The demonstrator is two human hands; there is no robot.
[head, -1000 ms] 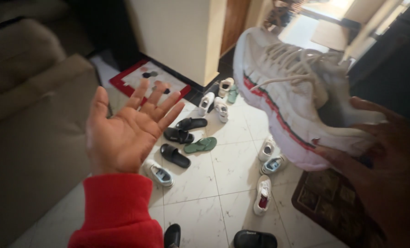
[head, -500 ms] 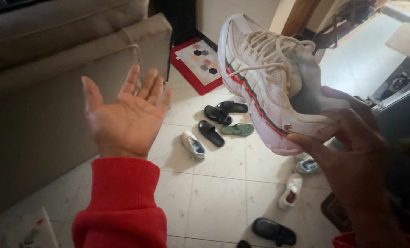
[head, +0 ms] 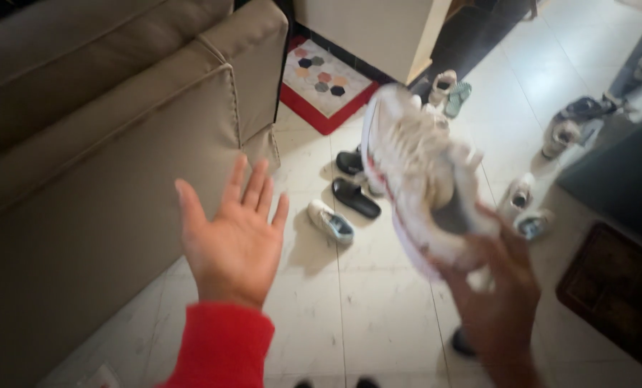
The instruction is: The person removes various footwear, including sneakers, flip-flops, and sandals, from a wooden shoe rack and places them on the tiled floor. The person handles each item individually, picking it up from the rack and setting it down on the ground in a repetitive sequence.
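Note:
My right hand point(head: 497, 302) grips a white lace-up sneaker point(head: 414, 172) by its heel, toe pointing away, a red and green stripe along its side. The shoe is blurred with motion and hangs above the tiled floor. My left hand point(head: 234, 237), in a red sleeve, is held palm up with fingers apart and holds nothing. It floats left of the sneaker, close to the sofa arm point(head: 213, 93).
Several shoes lie scattered on the pale tile floor point(head: 378, 316): a black slide point(head: 355, 197), a small white shoe point(head: 330, 221), more pairs at the back right. A red-edged mat point(head: 324, 79) lies by a cream wall. A dark mat point(head: 615, 287) sits at the right.
The view has tilted down and swung. My right hand has lowered the sneaker toward the floor. My left hand stays spread, now lower in view.

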